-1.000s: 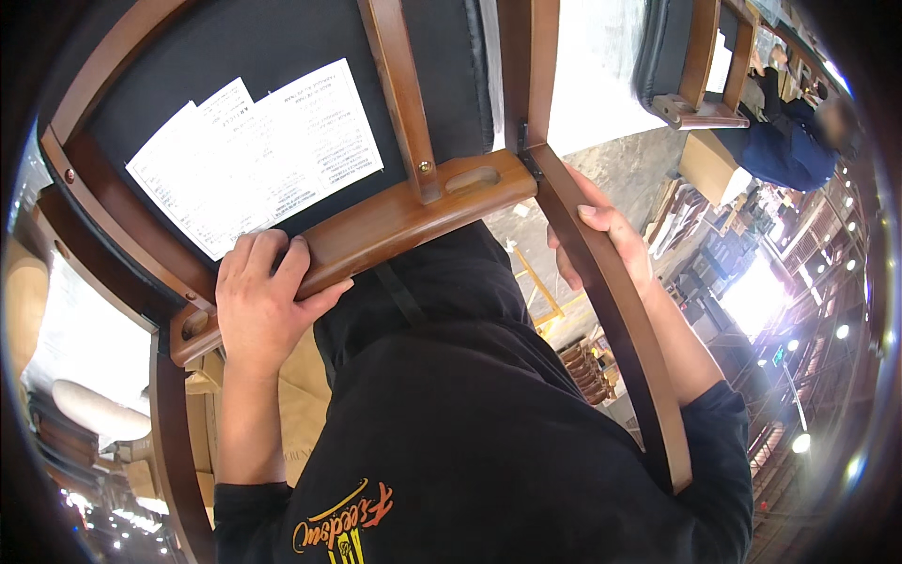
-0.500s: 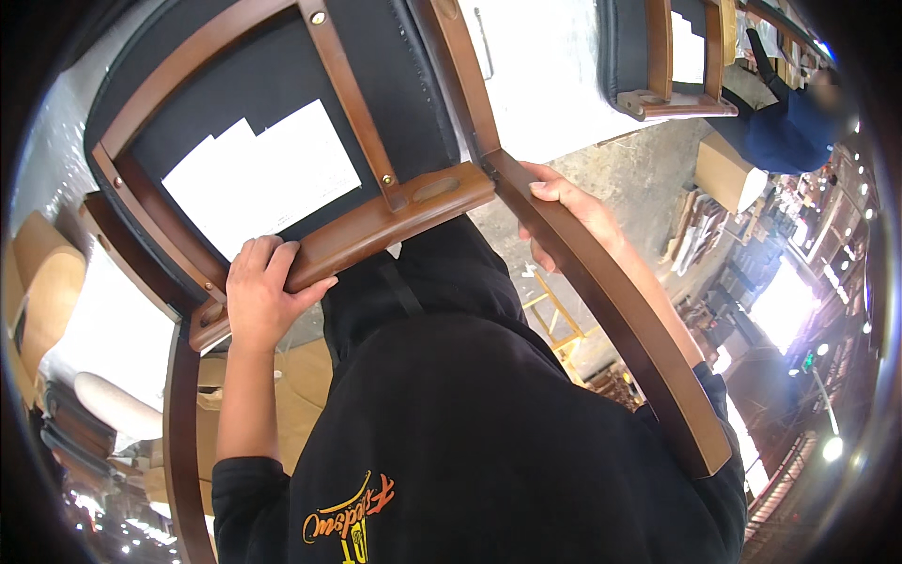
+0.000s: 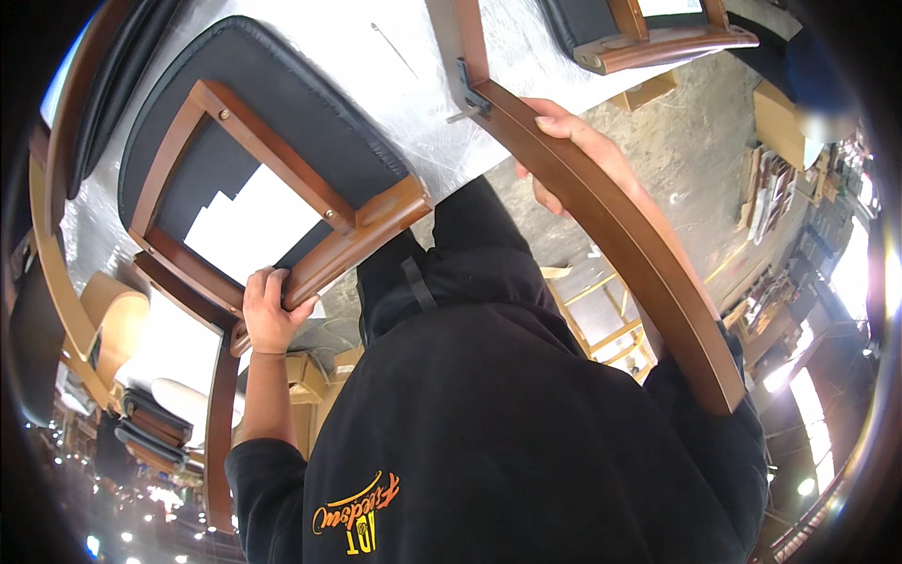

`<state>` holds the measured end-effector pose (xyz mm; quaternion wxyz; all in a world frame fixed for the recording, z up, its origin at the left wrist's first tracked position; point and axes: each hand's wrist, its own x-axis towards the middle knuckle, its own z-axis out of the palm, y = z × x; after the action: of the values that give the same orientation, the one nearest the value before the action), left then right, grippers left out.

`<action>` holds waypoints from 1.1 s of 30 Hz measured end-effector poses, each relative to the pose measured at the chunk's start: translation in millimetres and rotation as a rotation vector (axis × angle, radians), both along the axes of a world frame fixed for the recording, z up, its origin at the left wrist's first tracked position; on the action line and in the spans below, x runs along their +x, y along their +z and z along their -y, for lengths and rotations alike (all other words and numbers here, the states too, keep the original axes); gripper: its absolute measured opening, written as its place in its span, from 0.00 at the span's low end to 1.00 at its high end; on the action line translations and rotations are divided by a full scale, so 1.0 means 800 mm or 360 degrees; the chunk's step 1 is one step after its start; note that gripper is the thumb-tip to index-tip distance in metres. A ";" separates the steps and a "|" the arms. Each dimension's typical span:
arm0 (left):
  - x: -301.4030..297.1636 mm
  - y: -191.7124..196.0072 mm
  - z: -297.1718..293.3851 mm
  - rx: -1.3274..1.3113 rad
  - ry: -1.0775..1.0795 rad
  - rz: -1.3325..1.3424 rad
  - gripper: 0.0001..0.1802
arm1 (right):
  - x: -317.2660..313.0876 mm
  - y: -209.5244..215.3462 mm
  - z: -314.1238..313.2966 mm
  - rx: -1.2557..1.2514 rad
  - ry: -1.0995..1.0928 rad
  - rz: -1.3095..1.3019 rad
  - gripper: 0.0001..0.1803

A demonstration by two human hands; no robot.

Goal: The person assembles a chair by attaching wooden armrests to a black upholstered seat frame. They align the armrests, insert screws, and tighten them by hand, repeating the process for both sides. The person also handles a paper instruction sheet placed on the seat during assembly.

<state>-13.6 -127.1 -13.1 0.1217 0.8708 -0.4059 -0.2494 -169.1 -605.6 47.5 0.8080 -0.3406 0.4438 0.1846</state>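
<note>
An upside-down chair seat has black padding and a brown wooden frame with cross bars and a white paper label. My left hand is closed around the frame's near rail. In my right hand is a long curved brown wooden chair leg, its fingers wrapped around the upper part. At the leg's joint sticks out a dark metal bracket. The leg stands apart from the rail's right end. Another curved leg is at the seat's left side.
The seat lies on a pale, plastic-covered table. A second upturned chair is at the upper right, with a blurred person beyond it. More chair parts crowd the left. A cardboard box stands on the concrete floor.
The leg in my right hand has come away from the seat rail, opening a gap that bares the metal bracket. My left hand keeps its grip on the rail. The view has shifted.
</note>
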 end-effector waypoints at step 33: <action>-0.001 0.088 0.238 0.0187 0.0296 -0.0641 0.10 | -0.059 -0.106 0.015 0.0342 -0.0324 0.0169 0.34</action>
<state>-14.1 -317.2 57.5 0.1719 0.8427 -0.2761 -0.4291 -216.5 -617.6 -37.0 0.8767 -0.2147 0.4105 0.1300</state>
